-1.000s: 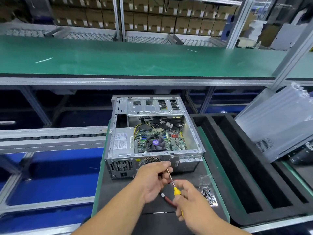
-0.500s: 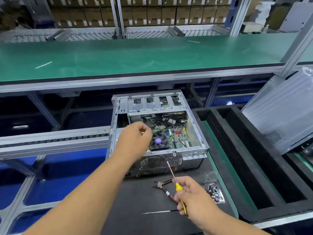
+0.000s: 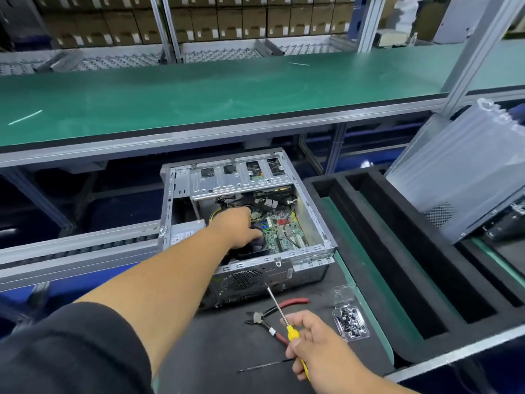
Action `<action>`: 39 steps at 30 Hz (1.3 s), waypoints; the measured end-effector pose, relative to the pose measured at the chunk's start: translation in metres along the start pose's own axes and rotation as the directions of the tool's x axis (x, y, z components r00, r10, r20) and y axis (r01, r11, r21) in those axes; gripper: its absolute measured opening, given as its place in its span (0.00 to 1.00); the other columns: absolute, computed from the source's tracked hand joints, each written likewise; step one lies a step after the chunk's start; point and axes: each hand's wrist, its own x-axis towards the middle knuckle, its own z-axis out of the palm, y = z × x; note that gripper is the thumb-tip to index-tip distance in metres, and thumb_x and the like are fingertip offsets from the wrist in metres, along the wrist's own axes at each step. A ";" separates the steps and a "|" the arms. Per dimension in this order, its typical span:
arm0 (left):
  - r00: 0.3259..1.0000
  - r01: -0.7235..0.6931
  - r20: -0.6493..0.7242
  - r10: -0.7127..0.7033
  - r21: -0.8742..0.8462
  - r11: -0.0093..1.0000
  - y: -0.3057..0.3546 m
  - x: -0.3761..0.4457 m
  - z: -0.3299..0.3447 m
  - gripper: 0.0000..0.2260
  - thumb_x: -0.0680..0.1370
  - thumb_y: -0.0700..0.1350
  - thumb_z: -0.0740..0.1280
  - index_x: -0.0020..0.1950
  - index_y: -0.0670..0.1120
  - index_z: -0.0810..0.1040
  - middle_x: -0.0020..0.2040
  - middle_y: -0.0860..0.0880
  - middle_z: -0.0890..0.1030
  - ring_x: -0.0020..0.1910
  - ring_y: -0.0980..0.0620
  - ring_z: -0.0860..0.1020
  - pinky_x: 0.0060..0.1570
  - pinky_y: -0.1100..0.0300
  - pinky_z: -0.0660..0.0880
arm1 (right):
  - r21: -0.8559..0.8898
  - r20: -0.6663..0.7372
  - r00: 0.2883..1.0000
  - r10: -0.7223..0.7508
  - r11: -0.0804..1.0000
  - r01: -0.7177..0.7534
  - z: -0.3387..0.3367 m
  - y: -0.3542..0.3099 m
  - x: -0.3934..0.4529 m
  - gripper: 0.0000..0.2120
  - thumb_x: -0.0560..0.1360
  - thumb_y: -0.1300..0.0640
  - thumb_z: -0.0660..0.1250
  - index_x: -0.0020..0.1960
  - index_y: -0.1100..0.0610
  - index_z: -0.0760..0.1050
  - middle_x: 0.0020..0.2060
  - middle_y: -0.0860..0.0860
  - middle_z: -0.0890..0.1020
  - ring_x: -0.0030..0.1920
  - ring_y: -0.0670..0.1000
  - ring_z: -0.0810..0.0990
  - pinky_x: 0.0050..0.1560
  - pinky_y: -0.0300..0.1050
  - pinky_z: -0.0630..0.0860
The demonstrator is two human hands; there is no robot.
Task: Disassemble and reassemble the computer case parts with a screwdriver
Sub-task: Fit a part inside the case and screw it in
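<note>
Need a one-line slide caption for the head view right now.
Left hand reaches into the open case at the fan while the right hand holds the screwdriver over the pliers.

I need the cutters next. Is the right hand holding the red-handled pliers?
No, the right hand grips the yellow screwdriver; the pliers lie on the black mat.

You stand at an electronics assembly line in a factory. Landmark: the long green bench mat [image 3: 227, 92]. Behind it, roller racks [image 3: 221, 54] and shelves of stacked cardboard cartons [image 3: 204, 21]; below it, aluminium framing [image 3: 335, 146]; nearer you, black foam trays [image 3: 397, 251].
</note>
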 end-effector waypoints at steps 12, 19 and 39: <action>0.938 -0.193 0.222 0.265 -0.300 0.934 0.003 -0.033 -0.015 0.10 0.77 0.60 0.72 0.44 0.55 0.80 0.37 0.59 0.79 0.37 0.57 0.77 0.38 0.61 0.73 | 0.076 -0.005 1.000 0.003 0.997 -0.002 0.003 -0.001 -0.001 0.18 0.79 0.69 0.60 0.57 0.49 0.79 0.37 0.53 0.82 0.32 0.50 0.77 0.36 0.45 0.78; 0.919 -0.079 0.326 0.224 -0.402 0.912 0.006 -0.055 -0.006 0.21 0.84 0.60 0.59 0.36 0.49 0.66 0.33 0.52 0.67 0.33 0.50 0.64 0.39 0.55 0.65 | 0.138 -0.034 0.999 0.010 0.990 -0.006 0.007 -0.006 0.003 0.18 0.80 0.69 0.60 0.58 0.50 0.78 0.39 0.55 0.81 0.32 0.52 0.75 0.36 0.46 0.76; 0.920 -0.115 0.321 0.225 -0.328 0.938 0.010 -0.072 -0.023 0.19 0.86 0.50 0.59 0.35 0.48 0.67 0.32 0.54 0.69 0.32 0.54 0.67 0.39 0.56 0.66 | 0.221 -0.046 0.999 0.008 0.975 0.002 0.015 -0.009 0.005 0.19 0.78 0.69 0.61 0.55 0.47 0.80 0.40 0.54 0.82 0.34 0.52 0.76 0.37 0.46 0.77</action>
